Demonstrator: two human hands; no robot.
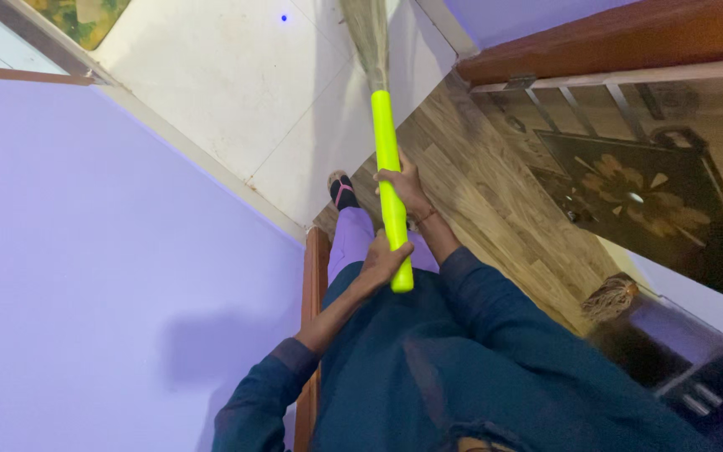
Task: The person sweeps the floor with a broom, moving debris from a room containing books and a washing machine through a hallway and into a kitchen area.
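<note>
neon-yellow smooth plastic broom handle (388,167) gripped by both hands: left hand (382,261) low, right hand (403,188) higher; straw bristles (367,33) on pale tiles (228,84).

Smooth, glossy plastic handle (388,159) with dry straw bristles (367,33); matt cloth sleeves (495,318); smooth pale floor tiles (236,84); wood-grain planks (479,201); polished carved wooden door (654,167).

Broom bristles (367,33) cut off above

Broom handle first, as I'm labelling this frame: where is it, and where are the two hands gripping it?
Broom handle (385,138): head view, on the bare yellow-green shaft above both hands.
Left hand (382,264): head view, back of hand near the handle's end.
Right hand (405,191): head view, knuckles, higher up the handle.
</note>
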